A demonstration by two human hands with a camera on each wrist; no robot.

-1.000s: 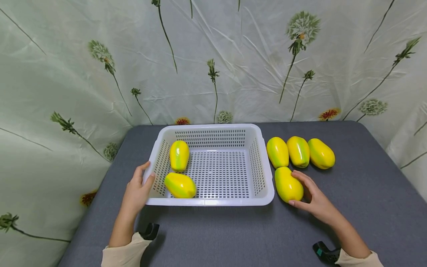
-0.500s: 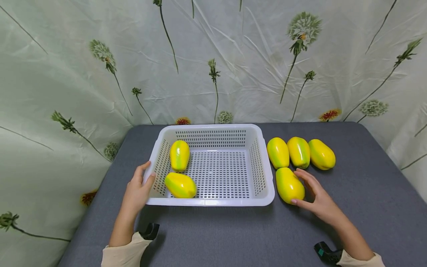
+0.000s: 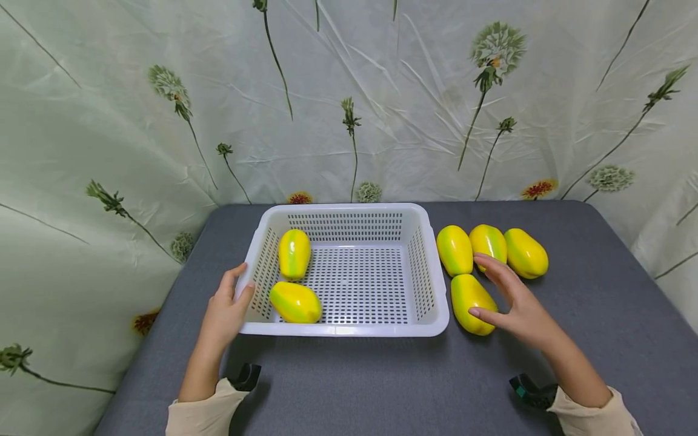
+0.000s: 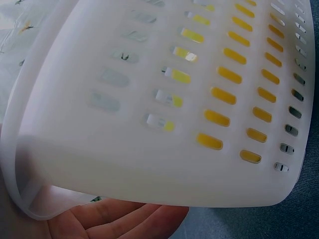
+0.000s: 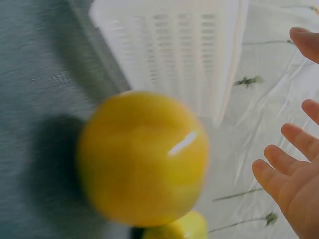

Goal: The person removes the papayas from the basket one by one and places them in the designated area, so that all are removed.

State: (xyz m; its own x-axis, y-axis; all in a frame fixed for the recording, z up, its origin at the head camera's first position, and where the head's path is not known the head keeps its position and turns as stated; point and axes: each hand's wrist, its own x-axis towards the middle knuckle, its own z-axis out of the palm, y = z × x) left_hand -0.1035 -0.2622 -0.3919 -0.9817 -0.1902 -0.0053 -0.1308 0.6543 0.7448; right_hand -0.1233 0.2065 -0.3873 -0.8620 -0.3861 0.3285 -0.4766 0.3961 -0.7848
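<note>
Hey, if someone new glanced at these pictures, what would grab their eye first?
Probably the bright yellow fruits: two lie at the left end of the white basket, and four more sit just to its right. Next, likely the hands: the left hand at the basket's left rim, the right hand spread beside the nearest loose fruit.

Basket: white plastic, smooth, softly shiny, looking slightly translucent up close.
Yellow fruits: all 6 smooth and glossy, with bright highlights on the skins.
Desk: covered in gray cloth, matt, fine-grained.
Backdrop: thin wrinkled sheet, faint sheen; cloth or plastic, cannot tell.
Sleeves: beige cloth, matt.
Wrist devices: black, plastic-looking.
</note>
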